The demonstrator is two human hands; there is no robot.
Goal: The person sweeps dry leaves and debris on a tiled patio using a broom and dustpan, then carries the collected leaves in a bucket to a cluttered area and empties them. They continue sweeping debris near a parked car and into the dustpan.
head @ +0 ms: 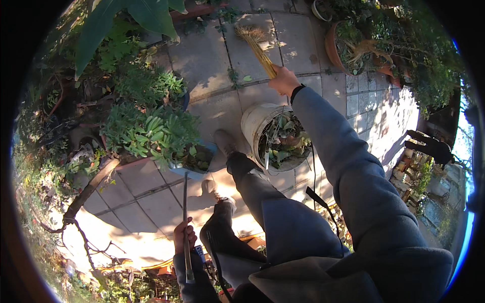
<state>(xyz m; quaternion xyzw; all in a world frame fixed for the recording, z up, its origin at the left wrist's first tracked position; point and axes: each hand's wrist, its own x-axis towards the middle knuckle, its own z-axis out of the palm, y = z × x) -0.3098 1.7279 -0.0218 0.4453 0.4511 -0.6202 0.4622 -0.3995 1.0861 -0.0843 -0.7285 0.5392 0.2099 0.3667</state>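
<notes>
My right hand [284, 80] grips the bound end of a straw hand broom [261, 55], its frayed bristles resting on or just over the paving slabs. Lower down, my left hand [184, 235] is closed around the thin handle [185, 212] of a light blue dustpan [189, 171]. Dry and green leaves [197, 157] lie in the pan, whose far side is partly hidden by a leafy plant. Between my right arm and the dustpan stands a worn whitish bucket [252, 127], filled with leaves and twigs [286, 140]; my sleeve covers part of its rim.
Leafy plants [147, 128] crowd the left side, with a bare branch [91, 189] reaching over the slabs. A terracotta pot [333, 49] stands at the upper right. A black animal [430, 147] is on the far right. My shoes [225, 142] are close to the bucket and dustpan.
</notes>
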